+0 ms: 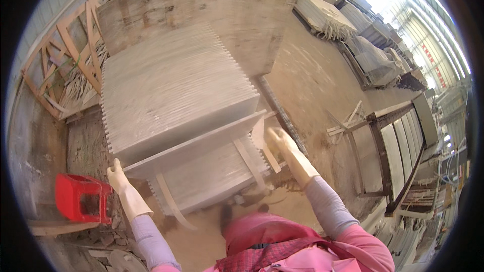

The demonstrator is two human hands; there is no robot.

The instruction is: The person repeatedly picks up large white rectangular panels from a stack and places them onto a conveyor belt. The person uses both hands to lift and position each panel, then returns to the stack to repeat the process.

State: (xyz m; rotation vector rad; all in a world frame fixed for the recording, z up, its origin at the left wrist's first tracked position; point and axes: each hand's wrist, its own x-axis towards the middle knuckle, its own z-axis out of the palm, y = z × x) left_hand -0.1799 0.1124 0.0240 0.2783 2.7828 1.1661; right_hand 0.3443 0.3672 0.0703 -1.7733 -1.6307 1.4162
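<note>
Just before the tall stack (176, 85), a slab (201, 140) stands on edge. Near the tall stack's front left corner, the left hand (118, 177) pinches the slab; off the front right, the right hand's (280, 142) grip I cannot tell. A red stool (64, 196) sits front-left.

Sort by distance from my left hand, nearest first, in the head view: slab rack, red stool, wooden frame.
1. Red stool: just left of and below your left hand.
2. Wooden frame: upper left.
3. Slab rack: far right.
</note>
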